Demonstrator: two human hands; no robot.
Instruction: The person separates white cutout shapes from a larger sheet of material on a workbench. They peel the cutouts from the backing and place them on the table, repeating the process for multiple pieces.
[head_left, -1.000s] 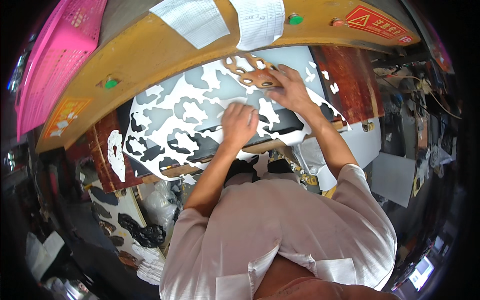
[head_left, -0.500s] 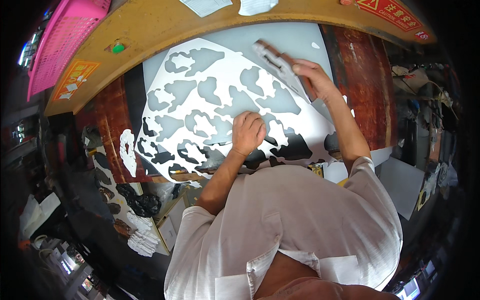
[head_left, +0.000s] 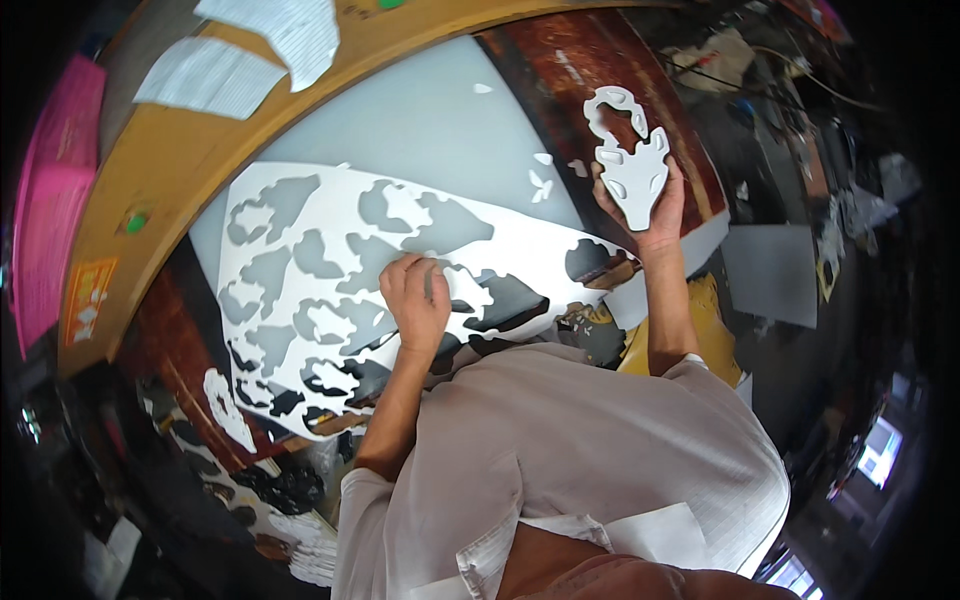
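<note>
Over the red board (head_left: 555,50), curled right fingers (head_left: 674,188) hold one white cutout (head_left: 632,178); bent left fingers (head_left: 396,282) touch one sheet (head_left: 336,212), grip unclear.

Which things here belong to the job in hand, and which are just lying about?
Apparently in use:
- white openwork piece, held in right hand
- white cut-out sheet, under left hand
- pale grey-blue board beneath it

Apparently lying about:
- pink basket
- lined papers
- grey panel

Sheet (head_left: 525,250) across near side of surface (head_left: 550,68), left hand (head_left: 415,300) on it. Scraps (head_left: 541,187) behind sheet. Cut piece (head_left: 636,178) in right hand (head_left: 672,212), above right end. Loose piece (head_left: 236,425) at near left corner. Beam (head_left: 180,172) along far edge, papers (head_left: 210,75) on it, basket (head_left: 60,215) behind its left end.
</note>
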